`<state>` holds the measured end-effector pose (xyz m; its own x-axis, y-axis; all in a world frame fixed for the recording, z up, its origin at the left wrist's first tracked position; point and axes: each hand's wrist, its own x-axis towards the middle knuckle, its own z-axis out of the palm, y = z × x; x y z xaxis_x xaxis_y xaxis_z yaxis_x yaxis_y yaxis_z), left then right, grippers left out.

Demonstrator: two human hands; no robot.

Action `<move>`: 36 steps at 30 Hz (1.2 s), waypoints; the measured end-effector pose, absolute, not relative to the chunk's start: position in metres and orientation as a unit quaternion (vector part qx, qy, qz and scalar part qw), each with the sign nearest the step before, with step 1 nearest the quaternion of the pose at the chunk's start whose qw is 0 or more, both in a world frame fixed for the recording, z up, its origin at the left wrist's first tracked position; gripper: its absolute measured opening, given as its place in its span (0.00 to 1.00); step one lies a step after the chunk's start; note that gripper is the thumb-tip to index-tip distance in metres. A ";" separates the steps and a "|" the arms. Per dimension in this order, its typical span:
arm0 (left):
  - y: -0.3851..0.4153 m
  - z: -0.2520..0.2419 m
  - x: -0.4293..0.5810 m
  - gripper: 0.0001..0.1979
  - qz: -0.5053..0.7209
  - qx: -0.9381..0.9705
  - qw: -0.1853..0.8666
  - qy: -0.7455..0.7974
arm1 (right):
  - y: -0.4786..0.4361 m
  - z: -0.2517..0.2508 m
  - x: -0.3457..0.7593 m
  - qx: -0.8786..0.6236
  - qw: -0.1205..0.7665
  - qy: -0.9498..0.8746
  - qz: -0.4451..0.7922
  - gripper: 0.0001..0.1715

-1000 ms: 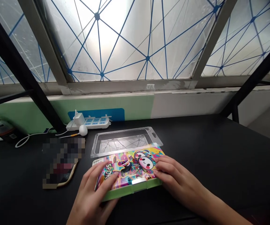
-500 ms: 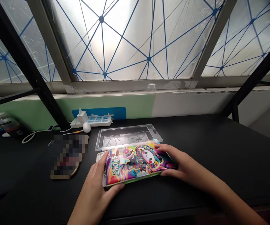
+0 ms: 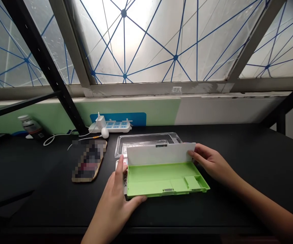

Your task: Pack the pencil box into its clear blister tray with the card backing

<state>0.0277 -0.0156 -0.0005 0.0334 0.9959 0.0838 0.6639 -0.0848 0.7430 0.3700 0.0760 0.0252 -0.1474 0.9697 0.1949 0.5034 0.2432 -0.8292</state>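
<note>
Case open: my R hand [image 3: 212,162] grips white lid [image 3: 159,153] of long green plastic pencil case [image 3: 161,181] upright, L hand [image 3: 117,200] cupped at front corner, grip unclear, tray reachable.

Frosted windows [image 3: 146,44], green-and-white wall [image 3: 141,110], black desk [image 3: 34,179]

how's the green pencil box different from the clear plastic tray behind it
The green pencil box is opaque bright green, while the clear plastic tray is see-through. The box stands open, its white lid raised by the right hand, while the tray shows no lid and lies flat, partly behind that lid. The box has small compartments at one end; the tray has one long recess. Both are long and rectangular.
</note>
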 end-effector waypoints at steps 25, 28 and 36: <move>-0.004 0.004 0.029 0.23 0.282 0.728 0.208 0.590 | 0.051 0.010 0.376 -0.587 0.249 -0.731 0.241 0.28; -0.003 0.005 0.030 0.23 0.291 0.704 0.199 0.616 | 0.050 0.013 0.372 -0.607 0.230 -0.727 0.226 0.28; -0.001 -0.002 0.028 0.30 0.302 0.676 0.203 0.641 | 0.052 0.015 0.366 -0.602 0.220 -0.750 0.165 0.30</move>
